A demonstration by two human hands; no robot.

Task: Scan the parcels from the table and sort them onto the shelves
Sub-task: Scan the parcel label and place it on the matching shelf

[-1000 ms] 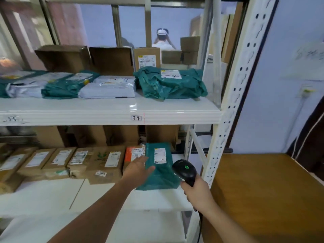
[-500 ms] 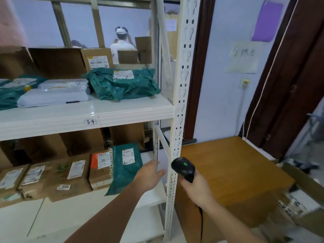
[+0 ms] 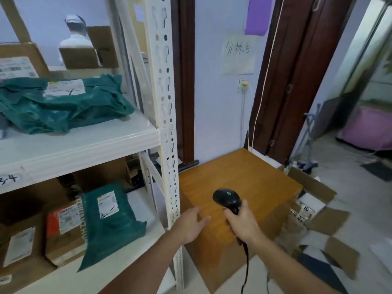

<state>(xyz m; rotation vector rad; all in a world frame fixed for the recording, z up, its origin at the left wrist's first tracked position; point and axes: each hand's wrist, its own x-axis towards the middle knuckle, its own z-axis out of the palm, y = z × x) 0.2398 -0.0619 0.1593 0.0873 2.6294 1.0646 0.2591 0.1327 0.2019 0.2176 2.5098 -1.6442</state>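
My right hand (image 3: 241,223) grips a black barcode scanner (image 3: 228,199) by its handle, over the near edge of a wooden table (image 3: 250,179). My left hand (image 3: 192,224) hangs open and empty in front of the white shelf upright (image 3: 167,128), a little left of the scanner. A green parcel bag (image 3: 110,219) with a white label leans on the lower shelf beside a cardboard box with an orange label (image 3: 63,228). On the upper shelf (image 3: 84,149) lies a crumpled green parcel bag (image 3: 63,102).
Open cardboard boxes with labelled parcels (image 3: 307,209) stand on the floor to the right of the table. A dark wooden door frame (image 3: 275,81) and a wall sign (image 3: 237,54) are behind the table. A person (image 3: 74,37) stands beyond the shelves.
My view has swung right from the shelves to the table. My left hand has left the green bag on the lower shelf and moved right past the upright. The scanner stays in my right hand.
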